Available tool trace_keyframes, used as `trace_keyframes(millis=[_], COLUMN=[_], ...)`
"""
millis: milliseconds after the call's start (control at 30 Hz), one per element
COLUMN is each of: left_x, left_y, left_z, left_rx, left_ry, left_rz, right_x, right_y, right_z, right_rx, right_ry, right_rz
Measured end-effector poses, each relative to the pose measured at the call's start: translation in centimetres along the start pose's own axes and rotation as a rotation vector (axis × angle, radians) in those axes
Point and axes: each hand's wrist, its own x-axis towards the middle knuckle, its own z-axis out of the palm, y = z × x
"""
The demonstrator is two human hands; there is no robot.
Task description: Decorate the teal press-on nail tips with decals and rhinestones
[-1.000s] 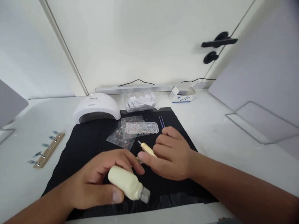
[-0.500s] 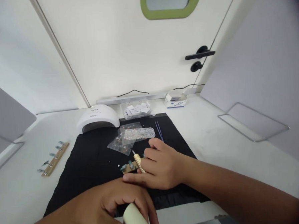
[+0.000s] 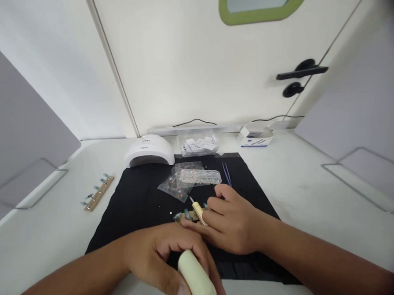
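My left hand [image 3: 174, 258], at the front edge of the black cloth [image 3: 144, 207], is wrapped around a pale green, round-ended cylinder [image 3: 197, 279]. To the right, my right hand [image 3: 232, 220] grips a small brush [image 3: 197, 211] with a gold handle; its thin dark tip points up and away. Just beyond my hands lies a wooden strip bearing blue-green false nails [image 3: 187, 215], partly hidden by the right hand and brush. A tiny white piece [image 3: 170, 213] sits on the cloth beside it.
A clear rhinestone case [image 3: 200, 177] rests on plastic sheets of small stones [image 3: 173, 187], with blue tweezers [image 3: 226, 174] to its right. Behind stand a white nail lamp [image 3: 150, 151], a tub of white packets [image 3: 199, 146] and a small box [image 3: 255, 135]. Another nail strip [image 3: 100, 193] lies left.
The view has shifted, so the whole scene sits farther right in the picture. More of the pale green cylinder and my left thumb show now. Both hands keep their holds.
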Motion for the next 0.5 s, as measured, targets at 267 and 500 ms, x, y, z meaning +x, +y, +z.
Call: trace_keyframes(millis=[267,500], left_x=[-0.7,-1.5], left_y=[0.7,0.5], left_z=[-0.6,-4.1], left_rx=[-0.027,0.245], left_ry=[0.202,0.890], left_rz=[0.145,0.303], right_x=[-0.7,-3.2], right_y=[0.5,2.2], right_z=[-0.3,0.7], right_rx=[-0.037,0.180], right_ry=[0.091,0.306], right_rz=[0.001,0.335])
